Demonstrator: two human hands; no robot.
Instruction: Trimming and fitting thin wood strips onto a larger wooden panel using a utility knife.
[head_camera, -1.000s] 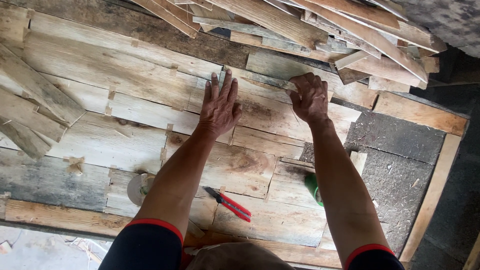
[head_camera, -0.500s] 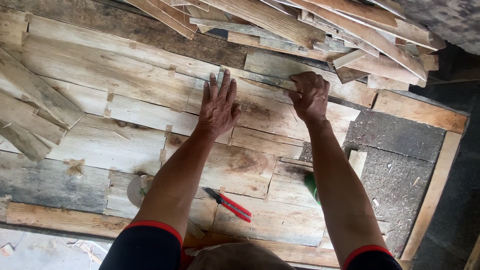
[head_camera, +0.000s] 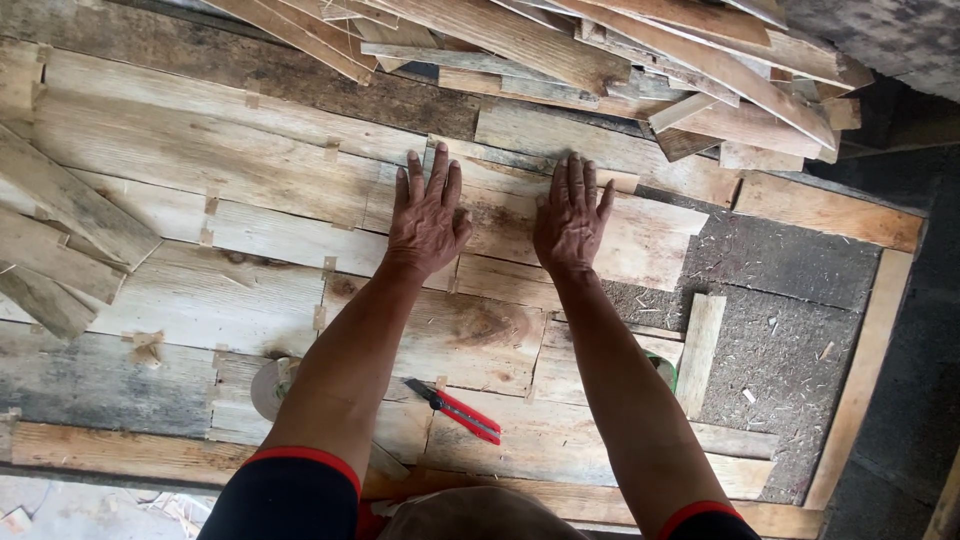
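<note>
- Left hand (head_camera: 428, 215) lies flat, fingers spread, gripping nothing; it presses the wood veneer sheet (head_camera: 640, 235) at the far middle of the patched board.
- Right hand (head_camera: 570, 220) rests just beside it — palm down, fingers open, on the same sheet.
- Red utility knife (head_camera: 455, 410) lies near, between the forearms; loose veneer strips (head_camera: 600, 50) pile up far right.

Just beyond your left hand (head_camera: 428, 215) and right hand (head_camera: 570, 222), the heap of loose slats (head_camera: 600, 60) blocks any reach forward. Right of your right hand, the bare dark board (head_camera: 790, 310) lies open, edged by one upright strip (head_camera: 700, 350). Between your forearms, the red knife (head_camera: 455, 410) lies in the way.
</note>
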